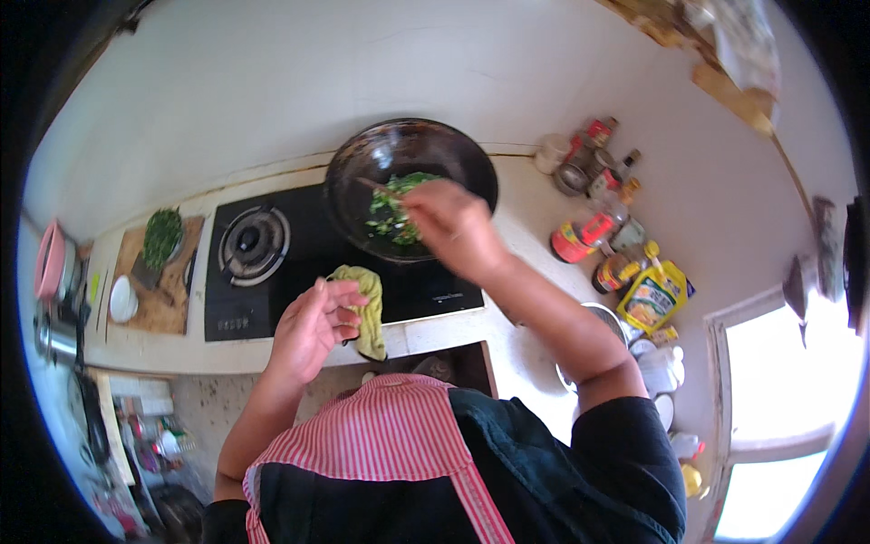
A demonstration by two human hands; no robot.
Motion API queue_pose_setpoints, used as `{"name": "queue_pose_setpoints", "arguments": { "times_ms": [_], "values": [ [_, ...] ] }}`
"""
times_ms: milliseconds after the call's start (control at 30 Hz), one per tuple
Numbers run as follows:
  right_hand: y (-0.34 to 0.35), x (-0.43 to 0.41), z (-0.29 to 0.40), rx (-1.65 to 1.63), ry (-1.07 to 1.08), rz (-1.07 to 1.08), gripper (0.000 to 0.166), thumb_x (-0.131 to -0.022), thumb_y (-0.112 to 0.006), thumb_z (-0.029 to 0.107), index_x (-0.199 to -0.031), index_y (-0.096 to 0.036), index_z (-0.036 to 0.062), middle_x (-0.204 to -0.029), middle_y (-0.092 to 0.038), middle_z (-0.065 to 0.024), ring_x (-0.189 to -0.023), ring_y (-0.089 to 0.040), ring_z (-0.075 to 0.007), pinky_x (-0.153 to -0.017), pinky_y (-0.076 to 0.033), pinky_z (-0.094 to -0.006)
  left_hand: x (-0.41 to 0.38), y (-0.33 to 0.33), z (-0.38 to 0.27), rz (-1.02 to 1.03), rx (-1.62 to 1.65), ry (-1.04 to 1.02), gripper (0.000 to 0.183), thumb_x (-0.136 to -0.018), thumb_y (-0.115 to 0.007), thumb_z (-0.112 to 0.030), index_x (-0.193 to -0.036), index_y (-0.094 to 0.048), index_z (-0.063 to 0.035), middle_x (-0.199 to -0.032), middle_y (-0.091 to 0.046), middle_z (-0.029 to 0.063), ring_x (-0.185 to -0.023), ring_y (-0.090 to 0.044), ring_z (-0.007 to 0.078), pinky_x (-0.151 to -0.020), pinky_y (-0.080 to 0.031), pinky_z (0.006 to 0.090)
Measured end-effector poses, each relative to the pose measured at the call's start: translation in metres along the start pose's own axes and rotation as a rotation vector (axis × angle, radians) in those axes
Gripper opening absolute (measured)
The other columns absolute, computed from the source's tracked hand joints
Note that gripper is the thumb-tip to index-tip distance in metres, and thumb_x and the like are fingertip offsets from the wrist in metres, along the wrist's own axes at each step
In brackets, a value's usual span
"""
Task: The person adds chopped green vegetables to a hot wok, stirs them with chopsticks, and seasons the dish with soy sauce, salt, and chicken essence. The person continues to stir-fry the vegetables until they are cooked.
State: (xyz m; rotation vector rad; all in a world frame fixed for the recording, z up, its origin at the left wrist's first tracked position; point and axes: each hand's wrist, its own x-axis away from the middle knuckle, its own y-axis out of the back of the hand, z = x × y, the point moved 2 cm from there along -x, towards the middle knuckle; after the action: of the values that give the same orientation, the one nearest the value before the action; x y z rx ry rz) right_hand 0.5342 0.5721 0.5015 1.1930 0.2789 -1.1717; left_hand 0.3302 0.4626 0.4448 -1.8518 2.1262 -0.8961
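Note:
A dark wok (469, 163) stands on the right side of the black glass cooktop (306, 231), with chopped green vegetables (401, 224) at its bottom. My right hand (452, 228), blurred, is over the wok's near right part and grips a thin brown utensil (376, 185). Blur keeps me from telling what kind it is, and my hand hides part of the greens. My left hand (316, 326) holds nothing, fingers spread and bent, above the cooktop's front edge. Just right of it, a yellow-green cloth (369, 313) hangs over that edge.
Left of a bare gas burner (254, 245), a wooden cutting board (173, 313) carries a cleaver (146, 273), a heap of chopped greens (163, 238) and a white bowl (124, 299). Sauce bottles (574, 241) and a yellow pouch (654, 296) crowd the right counter by the wall.

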Motion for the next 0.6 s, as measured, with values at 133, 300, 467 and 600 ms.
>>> {"name": "queue_pose_setpoints", "arguments": {
  "times_ms": [133, 300, 467, 600],
  "values": [
    [0.0, 0.015, 0.039, 0.053, 0.249, 0.043, 0.029, -0.064, -0.061, 0.004, -0.093, -0.057, -0.0005, -0.096, -0.056, -0.0153, -0.088, -0.056, -0.0318, -0.075, -0.048, -0.0366, -0.04, -0.061, -0.006, 0.148, 0.259, 0.125, 0.043, -0.09, -0.038, -0.044, -0.106, -0.051, -0.0058, -0.101, -0.056, 0.0063, -0.092, -0.055, 0.0175, -0.081, -0.044, 0.0353],
    [0.014, 0.041, 0.039, -0.013, 0.241, 0.084, 0.034, -0.062, -0.061, 0.003, -0.095, -0.056, -0.0007, -0.101, -0.052, -0.0156, -0.09, -0.053, -0.0321, -0.077, -0.047, -0.0362, -0.07, -0.082, 0.01, 0.12, 0.447, 0.175, 0.029, -0.091, -0.04, -0.03, -0.095, -0.053, -0.0042, -0.098, -0.057, 0.0101, -0.092, -0.055, 0.0216, -0.084, -0.045, 0.035],
    [0.052, 0.06, 0.029, -0.086, 0.162, 0.083, 0.043, -0.059, -0.057, -0.008, -0.1, -0.058, 0.0038, -0.106, -0.053, -0.014, -0.097, -0.051, -0.0312, -0.081, -0.044, -0.0359, -0.079, -0.067, 0.023, 0.048, 0.33, 0.137, 0.021, -0.091, -0.043, -0.027, -0.083, -0.051, -0.0087, -0.094, -0.059, 0.0091, -0.09, -0.056, 0.0212, -0.083, -0.044, 0.0352],
    [0.119, 0.117, -0.055, 0.153, -0.352, -0.379, 0.037, -0.064, -0.052, -0.009, -0.097, -0.058, 0.006, -0.095, -0.06, -0.0088, -0.084, -0.058, -0.0206, -0.075, -0.047, -0.0301, -0.066, -0.039, 0.005, -0.07, 0.211, 0.048, 0.02, -0.089, -0.048, -0.028, -0.08, -0.05, -0.0108, -0.086, -0.059, 0.0078, -0.076, -0.055, 0.0182, -0.07, -0.046, 0.033]
  ]
}}
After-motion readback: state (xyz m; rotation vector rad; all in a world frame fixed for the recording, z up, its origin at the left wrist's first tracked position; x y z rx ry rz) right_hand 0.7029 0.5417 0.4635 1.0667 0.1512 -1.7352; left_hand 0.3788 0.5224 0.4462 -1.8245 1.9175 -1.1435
